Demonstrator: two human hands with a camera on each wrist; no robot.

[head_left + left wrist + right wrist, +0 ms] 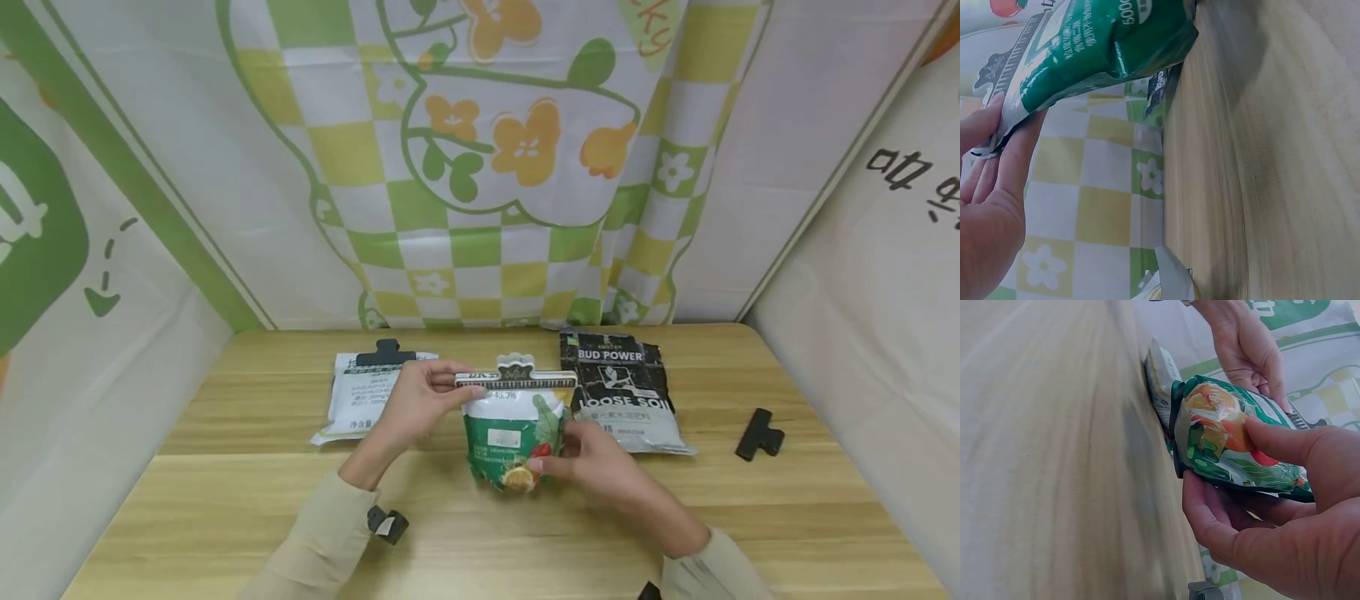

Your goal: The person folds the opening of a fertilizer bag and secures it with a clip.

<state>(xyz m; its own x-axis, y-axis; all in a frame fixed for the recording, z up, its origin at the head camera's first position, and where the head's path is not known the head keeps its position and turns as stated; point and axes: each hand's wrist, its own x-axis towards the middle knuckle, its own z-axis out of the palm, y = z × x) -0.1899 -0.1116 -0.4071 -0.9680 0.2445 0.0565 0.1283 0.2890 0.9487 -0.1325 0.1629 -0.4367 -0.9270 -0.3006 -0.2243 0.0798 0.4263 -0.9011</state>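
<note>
A green and white fertilizer bag (pixel 501 446) with fruit and vegetable pictures is held up above the table. Across its top edge sits a white and black bag clip (pixel 516 379). My left hand (pixel 420 400) pinches the bag's upper left corner at the end of the clip, thumb in front and fingers behind. Lower on the opposite side, my right hand (pixel 600 462) grips the bag, its thumb on the printed front. In the right wrist view the fingers (pixel 1210 522) curl under the bag's far side.
On the wooden table (pixel 247 492), a white bag (pixel 352 408) with a black clip (pixel 386 353) lies at the back left. A black and grey bag (pixel 622 392) is behind my right hand. Another black clip (pixel 760 434) lies at the right. Printed curtains (pixel 495 242) hang behind.
</note>
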